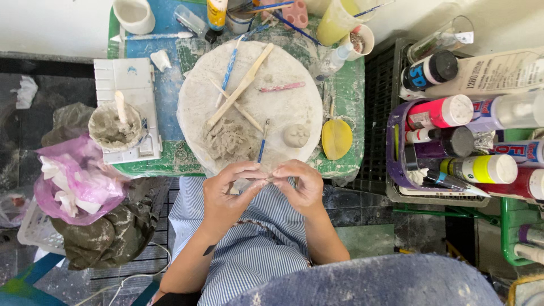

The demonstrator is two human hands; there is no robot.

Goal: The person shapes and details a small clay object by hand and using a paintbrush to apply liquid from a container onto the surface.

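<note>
At the lower centre of the frame, my left hand [226,192] and right hand [299,184] meet fingertip to fingertip, pinching a small, pale clay piece [268,179]. Just above sits the dusty round board [294,107] with a rough grey clay lump [228,139] and wooden sticks [241,86].

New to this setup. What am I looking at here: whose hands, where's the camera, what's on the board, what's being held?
One picture, from a camera worn on a person's head, looking down. No machine: two bare hands. The left hand and right hand meet fingertip to fingertip, pinching something small between them; what it is cannot be told. Beyond them lies a round board dusted with clay, bearing a clay lump, a small shaped clay piece, wooden sticks and a blue-handled tool. Paint bottles stand at the right.
</note>
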